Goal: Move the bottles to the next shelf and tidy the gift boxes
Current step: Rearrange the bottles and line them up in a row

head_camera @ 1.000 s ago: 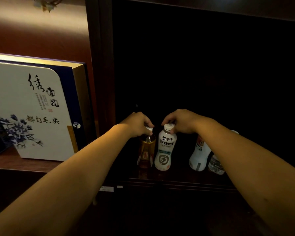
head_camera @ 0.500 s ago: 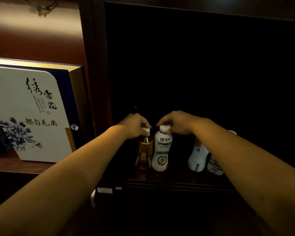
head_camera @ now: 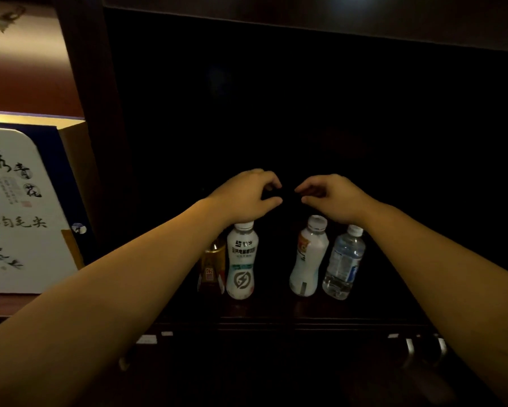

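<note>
Several bottles stand in a row on the dark shelf (head_camera: 276, 311): an amber bottle (head_camera: 212, 267) half hidden behind my left forearm, a white bottle with a lightning logo (head_camera: 242, 259), a white bottle with an orange label (head_camera: 307, 257) and a clear water bottle (head_camera: 344, 262). My left hand (head_camera: 246, 193) and my right hand (head_camera: 332, 198) hover above and behind the caps, fingers apart and curled, holding nothing. A white and blue gift box (head_camera: 21, 210) with calligraphy stands upright in the left compartment.
A dark wooden post (head_camera: 100, 142) separates the lit left compartment from the dark one with the bottles. Metal handles (head_camera: 422, 348) show at the lower right below the shelf edge. The back of the bottle compartment is black and unreadable.
Both hands have let go of the amber bottle's and the logo bottle's caps and lifted up and apart. The view has shifted right, so all the bottles show.
</note>
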Action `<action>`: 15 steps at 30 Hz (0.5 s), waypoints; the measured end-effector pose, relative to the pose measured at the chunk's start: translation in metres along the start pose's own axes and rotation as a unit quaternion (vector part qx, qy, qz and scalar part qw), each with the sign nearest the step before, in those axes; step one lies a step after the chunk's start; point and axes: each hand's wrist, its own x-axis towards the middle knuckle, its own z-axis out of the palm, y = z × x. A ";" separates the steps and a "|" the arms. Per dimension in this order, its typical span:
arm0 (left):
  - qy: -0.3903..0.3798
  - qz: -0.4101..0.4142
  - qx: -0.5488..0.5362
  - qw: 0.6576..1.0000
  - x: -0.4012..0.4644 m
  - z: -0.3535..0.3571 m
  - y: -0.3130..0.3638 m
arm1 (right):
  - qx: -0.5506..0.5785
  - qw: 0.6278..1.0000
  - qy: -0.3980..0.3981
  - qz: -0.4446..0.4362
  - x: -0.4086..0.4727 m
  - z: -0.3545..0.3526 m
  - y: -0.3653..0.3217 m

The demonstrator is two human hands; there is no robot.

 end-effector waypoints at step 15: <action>-0.273 0.046 0.013 0.961 0.050 0.077 0.062 | -0.170 0.964 -0.087 0.183 -0.050 -0.024 0.091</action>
